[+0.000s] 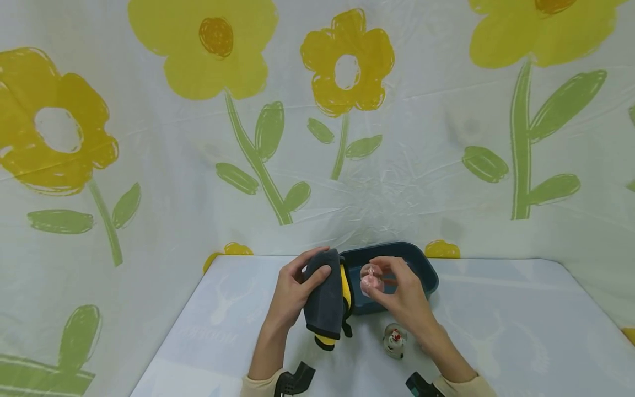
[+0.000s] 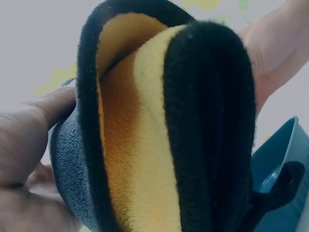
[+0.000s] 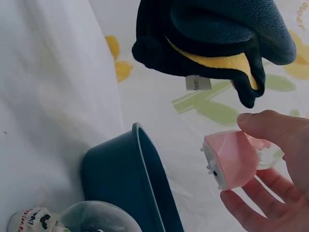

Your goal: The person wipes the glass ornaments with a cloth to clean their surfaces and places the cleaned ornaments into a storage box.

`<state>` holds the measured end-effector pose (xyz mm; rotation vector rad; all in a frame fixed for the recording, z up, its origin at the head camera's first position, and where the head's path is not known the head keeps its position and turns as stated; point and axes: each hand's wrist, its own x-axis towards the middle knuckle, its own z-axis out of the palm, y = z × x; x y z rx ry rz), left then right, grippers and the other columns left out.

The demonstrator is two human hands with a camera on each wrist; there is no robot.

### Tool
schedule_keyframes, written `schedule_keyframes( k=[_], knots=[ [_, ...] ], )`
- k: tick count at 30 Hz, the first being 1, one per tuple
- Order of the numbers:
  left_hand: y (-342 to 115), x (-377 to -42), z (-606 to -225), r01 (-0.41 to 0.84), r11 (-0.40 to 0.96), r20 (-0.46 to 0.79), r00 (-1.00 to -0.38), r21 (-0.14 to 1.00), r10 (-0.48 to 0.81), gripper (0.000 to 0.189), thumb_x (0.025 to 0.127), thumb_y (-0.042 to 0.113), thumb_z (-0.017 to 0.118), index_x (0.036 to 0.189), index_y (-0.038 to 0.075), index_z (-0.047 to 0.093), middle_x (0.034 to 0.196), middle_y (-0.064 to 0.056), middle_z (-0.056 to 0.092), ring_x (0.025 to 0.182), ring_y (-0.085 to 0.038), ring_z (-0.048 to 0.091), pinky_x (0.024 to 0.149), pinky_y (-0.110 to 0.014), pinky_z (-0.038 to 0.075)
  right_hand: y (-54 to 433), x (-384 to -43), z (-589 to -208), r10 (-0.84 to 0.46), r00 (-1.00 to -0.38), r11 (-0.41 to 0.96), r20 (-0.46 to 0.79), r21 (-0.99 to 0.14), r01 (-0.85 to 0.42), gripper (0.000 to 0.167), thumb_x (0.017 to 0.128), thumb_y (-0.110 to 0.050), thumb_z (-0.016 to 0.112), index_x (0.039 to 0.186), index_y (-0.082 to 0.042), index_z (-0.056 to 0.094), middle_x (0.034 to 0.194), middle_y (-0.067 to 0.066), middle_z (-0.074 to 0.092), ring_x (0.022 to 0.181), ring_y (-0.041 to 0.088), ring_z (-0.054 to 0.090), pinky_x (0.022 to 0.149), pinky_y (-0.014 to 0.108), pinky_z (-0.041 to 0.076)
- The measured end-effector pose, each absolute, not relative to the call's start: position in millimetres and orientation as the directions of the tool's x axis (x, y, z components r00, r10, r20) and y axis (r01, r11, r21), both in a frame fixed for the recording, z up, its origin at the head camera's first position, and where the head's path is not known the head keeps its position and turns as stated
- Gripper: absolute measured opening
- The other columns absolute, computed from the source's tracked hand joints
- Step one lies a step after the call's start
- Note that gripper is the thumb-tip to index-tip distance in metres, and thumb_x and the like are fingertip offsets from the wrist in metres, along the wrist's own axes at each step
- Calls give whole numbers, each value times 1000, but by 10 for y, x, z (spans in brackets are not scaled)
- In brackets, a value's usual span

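My left hand (image 1: pixel 288 292) grips a folded, thick fleecy cloth (image 1: pixel 323 300), dark grey outside and yellow inside with black edging. In the left wrist view, the open end of the folded cloth (image 2: pixel 145 145) shows its yellow layers, and a black loop hangs at its side. The right hand (image 1: pixel 407 298) pinches a small snow globe with a pink base (image 1: pixel 371 282) between thumb and fingers, over a dark teal basin (image 1: pixel 430 275). From the right wrist, the pink base (image 3: pixel 234 159) shows a white underside; its clear dome is partly hidden by the fingers. Cloth and globe are apart.
A second snow globe (image 1: pixel 394 341), with a red and white figure, stands on the table (image 1: pixel 496 320) in front of the basin. The basin is against the flower-printed curtain (image 1: pixel 397 209) at the table's back edge.
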<state>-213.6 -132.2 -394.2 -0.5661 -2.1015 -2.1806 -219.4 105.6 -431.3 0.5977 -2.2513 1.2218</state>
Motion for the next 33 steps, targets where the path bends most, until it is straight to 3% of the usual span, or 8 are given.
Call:
schedule_keyframes(
  k=[18, 33],
  knots=[
    [-1551, -2196, -3987, 257, -18, 257, -959, 966, 122, 38, 94, 17, 67, 132, 21, 62, 129, -7, 60, 87, -21, 70, 73, -32, 60, 944, -2460, -4265, -123, -805, 514, 580, -657, -551, 49, 76, -14, 85, 119, -9, 61, 112, 8, 63, 94, 20, 65, 71, 33, 61],
    [-1679, -2219, -4014, 226, -21, 227, -970, 974, 88, 41, 93, 19, 68, 133, 20, 61, 127, -8, 61, 89, -20, 69, 75, -32, 59, 907, -2606, -4256, -117, -839, 504, 531, -696, -511, 46, 78, -13, 83, 118, -6, 61, 110, 12, 64, 93, 23, 65, 74, 43, 60]
  ],
)
